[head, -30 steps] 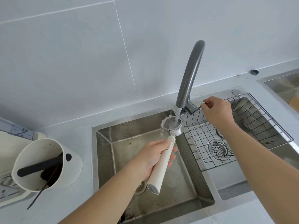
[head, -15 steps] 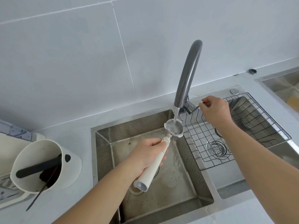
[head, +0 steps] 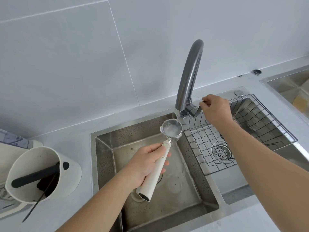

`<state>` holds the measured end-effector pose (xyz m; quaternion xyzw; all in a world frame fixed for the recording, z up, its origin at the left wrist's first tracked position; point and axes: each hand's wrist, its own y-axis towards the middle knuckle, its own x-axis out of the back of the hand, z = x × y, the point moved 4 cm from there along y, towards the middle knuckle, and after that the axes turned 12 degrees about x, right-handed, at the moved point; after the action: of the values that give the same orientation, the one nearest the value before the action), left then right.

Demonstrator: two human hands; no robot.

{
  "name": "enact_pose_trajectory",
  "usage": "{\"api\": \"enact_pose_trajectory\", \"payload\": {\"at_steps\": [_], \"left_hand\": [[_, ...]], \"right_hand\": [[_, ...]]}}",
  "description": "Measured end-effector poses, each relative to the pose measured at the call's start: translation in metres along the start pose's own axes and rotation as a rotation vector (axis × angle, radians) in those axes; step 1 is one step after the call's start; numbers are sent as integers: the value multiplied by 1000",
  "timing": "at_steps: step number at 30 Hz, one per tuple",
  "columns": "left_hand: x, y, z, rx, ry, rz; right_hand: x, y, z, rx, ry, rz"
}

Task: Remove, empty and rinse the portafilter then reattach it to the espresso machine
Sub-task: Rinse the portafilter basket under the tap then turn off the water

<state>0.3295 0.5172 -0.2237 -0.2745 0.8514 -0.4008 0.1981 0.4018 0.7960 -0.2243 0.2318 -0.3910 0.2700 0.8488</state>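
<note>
My left hand (head: 145, 162) grips the cream handle of the portafilter (head: 157, 168) over the left sink basin (head: 167, 198). Its metal basket (head: 171, 128) faces up under the grey faucet spout (head: 189, 76), full of frothy water. A thin stream runs from the spout into the basket's far edge. My right hand (head: 215, 111) pinches the faucet lever (head: 198, 109) at the base of the tap.
A white knock box (head: 40, 173) with a black bar and dark grounds stands on the counter at left, beside the edge of the espresso machine (head: 10, 144). A wire rack (head: 242, 136) sits in the right basin over a drain strainer (head: 221, 152). Another sink (head: 292, 87) is at far right.
The water stream has thinned to a trickle. My left hand moved the portafilter slightly, so the basket sits level below the spout and holds water. My right hand stays on the lever.
</note>
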Motion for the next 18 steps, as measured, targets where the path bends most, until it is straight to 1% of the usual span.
{"api": "enact_pose_trajectory", "payload": {"at_steps": [3,6,9,14,18], "left_hand": [[3,-1,1,26,-13,5],[7,-3,-2,8,17,-44],[16,-3,-6,-61,106,-139],[36,-6,-13,-182,240,-245],[51,-9,-26,-335,462,-370]], "right_hand": [[0,4,5,27,-11,-8],[0,5,3,33,0,-4],[0,4,1,31,-8,-6],[-1,5,1,29,-17,-4],[-2,4,0,31,-17,-10]]}}
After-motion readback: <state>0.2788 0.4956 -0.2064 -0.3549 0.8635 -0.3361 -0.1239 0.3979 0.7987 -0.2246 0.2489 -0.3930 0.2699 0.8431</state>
